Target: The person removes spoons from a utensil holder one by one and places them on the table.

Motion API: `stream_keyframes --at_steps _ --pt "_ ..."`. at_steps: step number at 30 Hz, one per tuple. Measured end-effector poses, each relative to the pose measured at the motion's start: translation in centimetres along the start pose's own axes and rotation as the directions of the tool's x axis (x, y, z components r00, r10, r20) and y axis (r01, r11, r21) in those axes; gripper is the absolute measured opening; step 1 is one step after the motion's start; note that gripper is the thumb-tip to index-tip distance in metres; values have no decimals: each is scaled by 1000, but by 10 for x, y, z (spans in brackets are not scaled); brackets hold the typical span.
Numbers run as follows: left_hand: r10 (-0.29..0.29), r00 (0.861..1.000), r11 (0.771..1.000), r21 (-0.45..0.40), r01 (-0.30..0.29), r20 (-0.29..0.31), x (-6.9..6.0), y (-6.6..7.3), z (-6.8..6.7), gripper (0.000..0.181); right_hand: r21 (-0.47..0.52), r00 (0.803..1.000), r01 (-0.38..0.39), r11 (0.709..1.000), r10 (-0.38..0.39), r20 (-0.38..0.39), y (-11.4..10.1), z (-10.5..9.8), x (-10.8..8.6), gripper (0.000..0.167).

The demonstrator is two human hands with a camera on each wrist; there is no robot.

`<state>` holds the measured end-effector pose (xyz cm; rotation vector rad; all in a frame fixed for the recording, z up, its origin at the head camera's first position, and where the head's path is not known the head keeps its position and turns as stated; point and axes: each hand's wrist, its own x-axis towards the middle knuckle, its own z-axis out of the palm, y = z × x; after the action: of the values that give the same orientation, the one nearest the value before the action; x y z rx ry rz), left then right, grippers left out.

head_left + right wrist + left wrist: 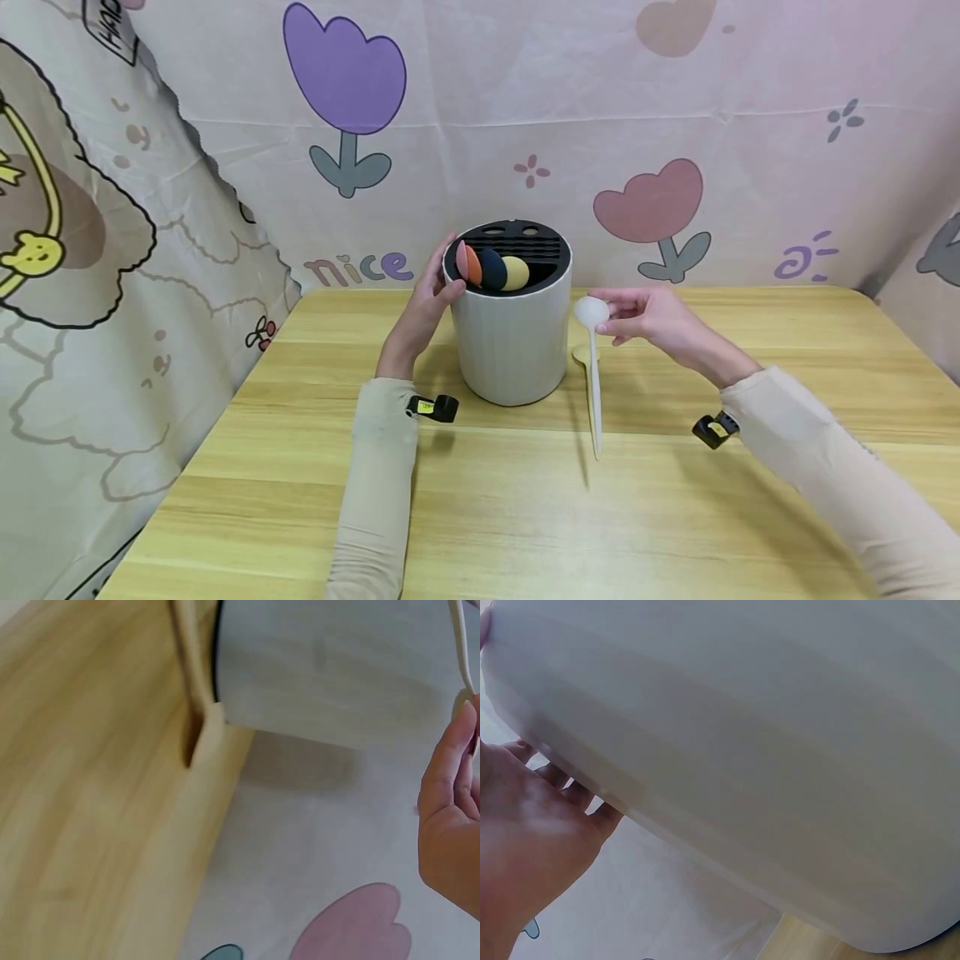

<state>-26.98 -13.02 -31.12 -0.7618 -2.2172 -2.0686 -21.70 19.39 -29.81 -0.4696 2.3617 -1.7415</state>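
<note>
A white round container with a black slotted top stands on the table. My left hand rests against its left side, thumb near the rim; the left wrist view shows the fingers behind the container wall. Pink, orange, dark blue and yellow rounded utensil ends sit in the top opening. To the right of the container, my right hand pinches a white spoon by its round end, its long handle pointing down. A yellowish spoon lies on the table behind it.
The wooden table reaches back to a printed cloth hanging close behind the container. More printed cloth hangs along the left side. Each wrist carries a small black camera, the left one near the container's base.
</note>
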Motion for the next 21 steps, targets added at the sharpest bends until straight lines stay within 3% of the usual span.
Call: stream_keyframes --at_steps 7,21 --pt "-1 1000 1000 4 1 3 1 0 -1 123 10 999 -37 999 36 7 15 -1 3 60" --pt "2 1000 1000 3 -2 5 1 0 0 124 -104 997 -69 992 70 10 44 -14 6 58"
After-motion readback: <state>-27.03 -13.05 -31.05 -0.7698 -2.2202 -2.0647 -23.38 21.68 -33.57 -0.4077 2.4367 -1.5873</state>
